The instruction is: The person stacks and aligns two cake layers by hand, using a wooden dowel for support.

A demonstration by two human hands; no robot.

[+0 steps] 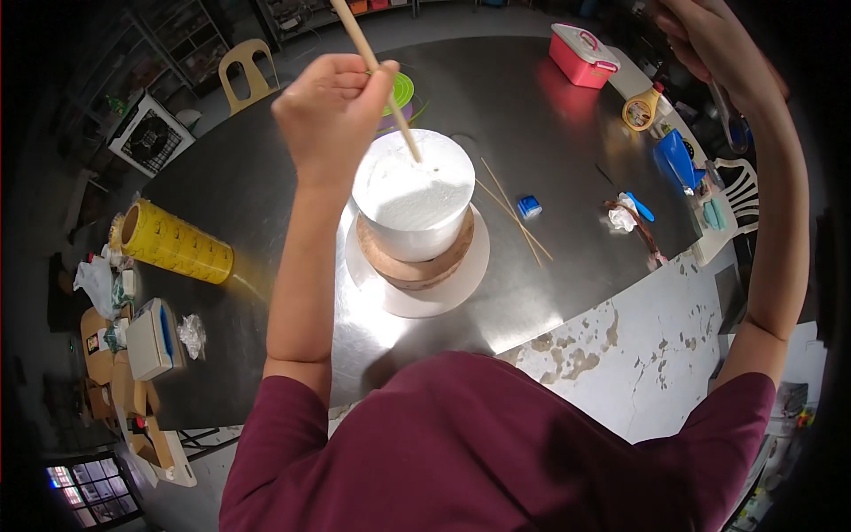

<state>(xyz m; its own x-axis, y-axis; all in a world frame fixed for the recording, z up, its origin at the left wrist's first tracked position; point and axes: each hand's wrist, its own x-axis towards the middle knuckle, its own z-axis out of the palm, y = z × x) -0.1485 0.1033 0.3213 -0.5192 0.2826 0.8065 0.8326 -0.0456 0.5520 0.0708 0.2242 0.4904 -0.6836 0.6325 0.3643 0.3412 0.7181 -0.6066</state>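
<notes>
**Left hand clamped on dowel, tip at top of white cylinder**

Left hand (330,113): fingers closed around the wooden dowel (403,133), thumb against it. Dowel runs tilted through the fist, upper part out of frame, lower end at the top face of the white cylinder (412,217), near small dark marks. Contact vs. slight gap: can't tell.

Right hand (705,49): raised at upper right, partly cut off and in shadow. Finger closure and any held item: can't tell.

Cylinder sits upright below and just beside the left fist, on a wood-toned round base (417,277), which is on a white round board (479,257) on the dark table (292,341). Thin sticks (510,209) lie crossed beside the cylinder, small blue item (529,207) near them. Green round item (402,91) partly hidden behind the left hand.
</notes>
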